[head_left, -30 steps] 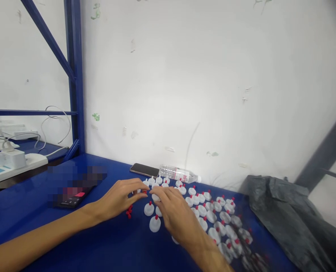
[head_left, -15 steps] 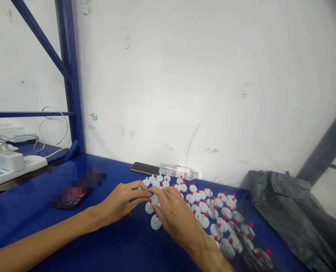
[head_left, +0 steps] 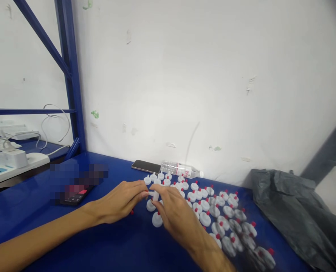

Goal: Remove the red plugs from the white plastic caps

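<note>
A white plastic nozzle cap (head_left: 155, 195), a round lid with a thin spout, is held between both hands above the blue table. My right hand (head_left: 177, 213) is closed on its rim, thumb below and fingers above. The fingertips of my left hand (head_left: 125, 200) pinch the spout end, which points left; whether a red tip is in them is hidden. Below and right of the hands lie many similar caps (head_left: 205, 218), most with red tips. A few caps without red (head_left: 147, 180) stand behind my fingers. A small red tip (head_left: 132, 212) lies under my left hand.
Against the wall lie a phone (head_left: 146, 166) and a clear plastic bottle (head_left: 181, 169). Another dark phone (head_left: 75, 197), partly blurred out, is at left. A dark plastic bag (head_left: 287, 211) covers the right side. A power strip (head_left: 23, 166) sits far left beside the blue frame post (head_left: 74, 75).
The nozzle cap has turned edge-on between my hands, and its spout now shows. My left fingers have shifted slightly left, opening a small gap to the right hand.
</note>
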A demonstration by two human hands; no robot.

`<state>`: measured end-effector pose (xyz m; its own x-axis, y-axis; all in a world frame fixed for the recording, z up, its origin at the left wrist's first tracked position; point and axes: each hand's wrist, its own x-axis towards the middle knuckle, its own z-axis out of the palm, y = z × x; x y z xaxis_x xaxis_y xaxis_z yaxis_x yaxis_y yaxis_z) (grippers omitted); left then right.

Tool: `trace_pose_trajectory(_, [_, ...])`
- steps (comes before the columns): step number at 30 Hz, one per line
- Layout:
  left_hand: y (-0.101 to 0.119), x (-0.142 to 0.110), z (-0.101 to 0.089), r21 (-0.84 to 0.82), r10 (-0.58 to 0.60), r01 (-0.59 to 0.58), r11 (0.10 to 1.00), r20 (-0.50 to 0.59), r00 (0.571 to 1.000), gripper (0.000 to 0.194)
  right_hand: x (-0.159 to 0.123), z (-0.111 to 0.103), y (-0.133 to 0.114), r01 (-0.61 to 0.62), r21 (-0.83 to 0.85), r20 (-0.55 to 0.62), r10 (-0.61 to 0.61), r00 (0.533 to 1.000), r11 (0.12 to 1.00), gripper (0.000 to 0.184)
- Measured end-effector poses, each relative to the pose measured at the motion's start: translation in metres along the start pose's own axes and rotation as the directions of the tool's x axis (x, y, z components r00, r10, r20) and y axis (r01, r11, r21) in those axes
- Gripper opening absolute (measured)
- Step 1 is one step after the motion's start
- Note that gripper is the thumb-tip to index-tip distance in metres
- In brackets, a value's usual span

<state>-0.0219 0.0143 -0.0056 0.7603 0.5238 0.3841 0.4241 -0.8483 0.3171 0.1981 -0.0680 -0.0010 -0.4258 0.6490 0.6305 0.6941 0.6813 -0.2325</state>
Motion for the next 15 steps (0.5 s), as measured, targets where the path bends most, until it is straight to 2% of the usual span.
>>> trace_pose_trajectory(6, [0.012,0.001,-0.001,-0.263,-0.008,0.008,0.965,0.000,1.000,0.042,0.000,0.002,-0.002,0.106,-0.079,0.006,-0.106,0.994,0.991,0.036])
trace_pose_trajectory(9, [0.016,0.000,0.001,-0.257,-0.009,0.002,0.966,-0.028,1.000,0.040,0.001,0.002,-0.004,0.131,-0.128,0.000,-0.132,0.991,0.983,0.034])
trace_pose_trajectory(15, [0.021,-0.001,0.005,-0.248,-0.037,0.035,0.968,-0.004,0.999,0.037,0.001,-0.002,-0.004,0.209,-0.288,0.026,-0.211,0.977,0.934,0.044])
